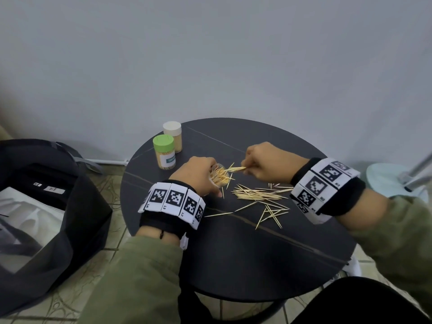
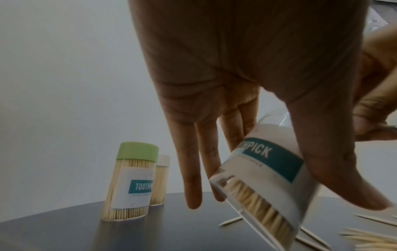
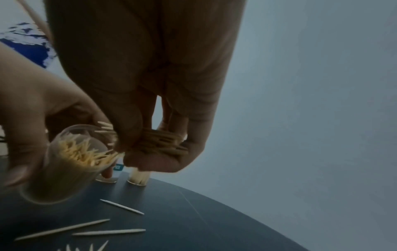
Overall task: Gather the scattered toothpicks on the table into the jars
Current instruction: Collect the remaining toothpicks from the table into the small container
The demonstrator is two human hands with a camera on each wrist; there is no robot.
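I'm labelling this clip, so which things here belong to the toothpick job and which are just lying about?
Job:
- open jar, tilted, gripped by left hand
- bundle pinched by right hand at the jar's mouth
- loose toothpicks on the table
- green-lidded jar
- white-lidded jar

Lying about:
- black bag
- pale stand base

Olive-green sleeves [image 1: 145,272], black wristbands [image 1: 161,226] with black-and-white square markers [image 1: 174,198].

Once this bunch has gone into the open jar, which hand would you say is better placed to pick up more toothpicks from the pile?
Right. The right hand only pinches a bunch of toothpicks and is nearer the pile, while the left hand grips the tilted open jar.
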